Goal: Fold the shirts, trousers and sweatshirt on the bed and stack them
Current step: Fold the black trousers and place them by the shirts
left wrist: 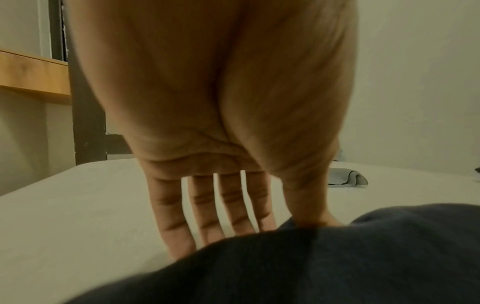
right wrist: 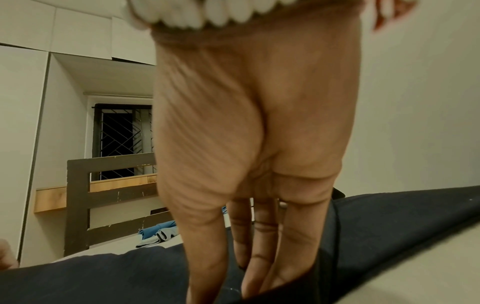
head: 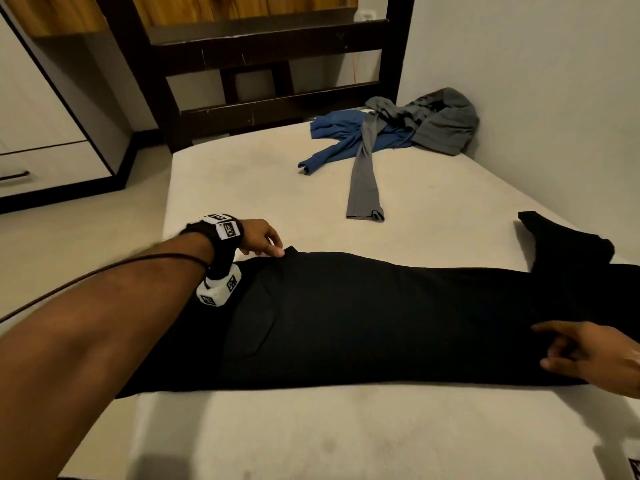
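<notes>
Smoothing the black trousers flat before the first fold

The black trousers [head: 381,317] lie across the lower middle of the head view on the bed [head: 242,188]. The left hand [head: 259,237] has straight fingers, and its thumb touches the waistband corner; it grips nothing. The right hand [head: 595,355], at the lower right, rests with straight fingers on the leg part and also holds nothing. To do this step well, I think both hands should press outward until the cloth has no wrinkle, then bring one leg exactly over the other. Count: one black pair of trousers, one blue garment [head: 346,136] and one grey garment [head: 436,123] at the upper right, tangled together. No folded stack is visible yet.
</notes>
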